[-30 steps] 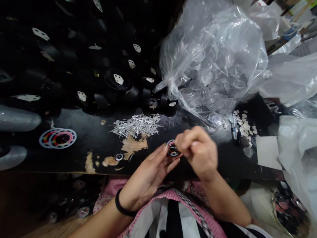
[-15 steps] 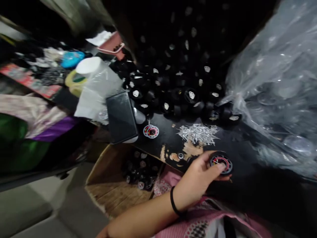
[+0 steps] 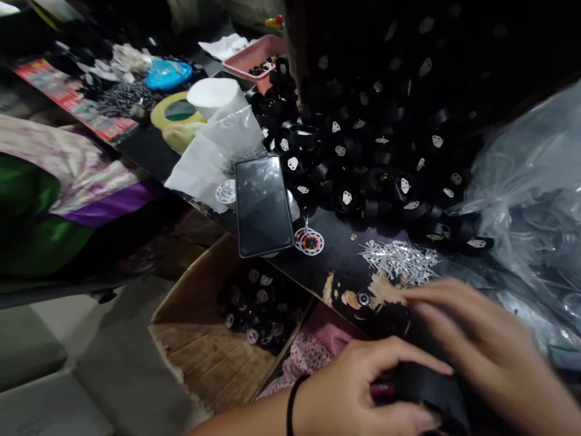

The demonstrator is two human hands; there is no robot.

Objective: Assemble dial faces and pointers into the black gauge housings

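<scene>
The part [image 3: 433,387] in the left hand [image 3: 351,387] is black, and the wrist band [image 3: 293,402] is also black. The desk [image 3: 341,254] has black colour, with patches [image 3: 382,287] of light brown. The heap of pointers [image 3: 400,260] is silver-grey. The dials [image 3: 311,242] have white, black and red rings. The tape roll [image 3: 157,115] is yellow, the bag [image 3: 167,74] is blue, the tray [image 3: 271,43] is pink, and the cloth [image 3: 307,358] has small red spots on pale ground

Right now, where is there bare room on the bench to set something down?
A small patch of black tabletop lies bare between the printed discs and the pile of silver pointers. Crowded: black casings behind, a dark flat device beside the discs, the left hand and right hand at lower right.
</scene>
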